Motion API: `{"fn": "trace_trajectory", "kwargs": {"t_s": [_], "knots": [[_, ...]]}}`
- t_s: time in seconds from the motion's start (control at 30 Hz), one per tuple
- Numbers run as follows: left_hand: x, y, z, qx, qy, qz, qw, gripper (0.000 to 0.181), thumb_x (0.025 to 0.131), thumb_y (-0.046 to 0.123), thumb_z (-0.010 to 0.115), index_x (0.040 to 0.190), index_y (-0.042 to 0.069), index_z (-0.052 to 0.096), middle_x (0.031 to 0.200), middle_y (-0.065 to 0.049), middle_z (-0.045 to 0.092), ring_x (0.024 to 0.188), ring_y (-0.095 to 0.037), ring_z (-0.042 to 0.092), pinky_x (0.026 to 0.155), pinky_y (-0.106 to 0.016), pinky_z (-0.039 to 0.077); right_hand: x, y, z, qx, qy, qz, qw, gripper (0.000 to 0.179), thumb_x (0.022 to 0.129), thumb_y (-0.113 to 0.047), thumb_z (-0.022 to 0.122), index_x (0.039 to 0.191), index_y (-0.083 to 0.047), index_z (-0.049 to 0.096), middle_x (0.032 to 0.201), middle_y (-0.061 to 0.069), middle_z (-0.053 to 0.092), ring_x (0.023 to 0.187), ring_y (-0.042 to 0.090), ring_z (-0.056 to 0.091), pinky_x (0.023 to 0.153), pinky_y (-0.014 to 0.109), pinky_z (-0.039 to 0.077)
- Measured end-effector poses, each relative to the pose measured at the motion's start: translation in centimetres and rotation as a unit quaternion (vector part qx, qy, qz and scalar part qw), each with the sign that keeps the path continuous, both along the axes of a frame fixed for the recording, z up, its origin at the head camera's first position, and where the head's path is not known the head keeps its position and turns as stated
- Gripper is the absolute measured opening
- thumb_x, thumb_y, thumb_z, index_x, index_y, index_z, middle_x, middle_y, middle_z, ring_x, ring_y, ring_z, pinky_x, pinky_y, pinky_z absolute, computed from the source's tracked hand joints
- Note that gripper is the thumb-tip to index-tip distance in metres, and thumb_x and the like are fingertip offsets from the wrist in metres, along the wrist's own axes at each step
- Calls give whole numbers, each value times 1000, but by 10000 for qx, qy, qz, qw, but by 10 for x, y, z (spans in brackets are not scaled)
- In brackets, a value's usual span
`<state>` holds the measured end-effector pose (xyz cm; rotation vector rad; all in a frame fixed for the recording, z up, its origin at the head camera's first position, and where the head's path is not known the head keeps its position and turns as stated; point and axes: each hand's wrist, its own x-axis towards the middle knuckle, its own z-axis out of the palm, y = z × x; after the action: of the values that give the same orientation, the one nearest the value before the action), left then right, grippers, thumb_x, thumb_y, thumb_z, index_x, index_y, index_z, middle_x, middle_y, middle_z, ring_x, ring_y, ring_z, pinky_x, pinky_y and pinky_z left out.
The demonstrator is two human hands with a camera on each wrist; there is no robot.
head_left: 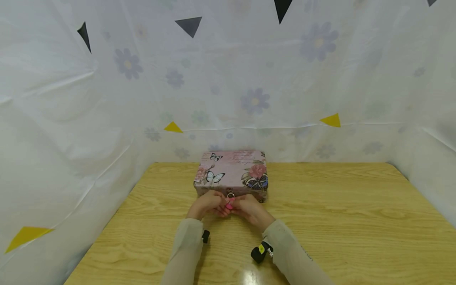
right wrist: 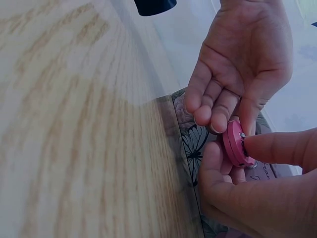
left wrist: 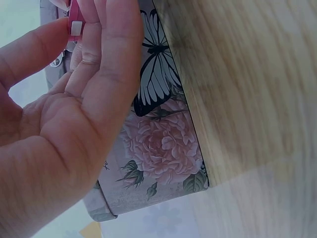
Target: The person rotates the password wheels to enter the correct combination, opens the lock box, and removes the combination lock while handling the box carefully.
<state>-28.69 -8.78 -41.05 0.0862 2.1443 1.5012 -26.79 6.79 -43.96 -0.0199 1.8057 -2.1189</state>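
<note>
A small pink padlock (head_left: 229,204) with a silver shackle is at the front clasp of a pink box (head_left: 235,170) printed with butterflies and roses; whether the shackle is fastened I cannot tell. From the left, my left hand (head_left: 210,202) pinches the padlock between thumb and fingers. My right hand (head_left: 251,208) holds it from the other side, its thumb on the face that bears small dials in the right wrist view. Up close in the left wrist view, the padlock (left wrist: 75,22) shows a pale square piece. The box's lid is down.
The box stands near the back edge of a wood-grain table (head_left: 338,221). White flowered sheeting (head_left: 221,79) with yellow and dark triangles hangs behind and at the sides. A black wrist-worn device (head_left: 261,252) sits at the right sleeve.
</note>
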Motion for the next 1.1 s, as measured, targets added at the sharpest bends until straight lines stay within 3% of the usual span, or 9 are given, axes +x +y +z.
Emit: {"fn": "trace_trajectory", "kwargs": {"t_s": [0.43,0.83,1.1], "knots": [[0,0,-2,9,16,38,10000,15,94,2,49,83,-3,57,71,-15,66,61,-20,63,71,-41,58,-2,0,0,-117,-211,-148,9996,28,92,1,53,111,21,57,79,7,66,75,14,63,72,27,55],[1,0,0,-45,65,15,10000,15,93,1,48,86,-5,59,76,-19,68,62,-20,63,72,-43,57,-2,0,-2,57,86,135,9999,17,93,6,48,100,19,56,80,4,59,70,9,57,71,23,53],[0,0,-1,9,-20,34,10000,14,93,1,49,86,-5,59,74,-16,68,62,-20,63,72,-42,57,-2,0,-3,101,130,28,9999,22,92,8,48,107,23,54,85,8,60,73,11,58,70,22,53]]}}
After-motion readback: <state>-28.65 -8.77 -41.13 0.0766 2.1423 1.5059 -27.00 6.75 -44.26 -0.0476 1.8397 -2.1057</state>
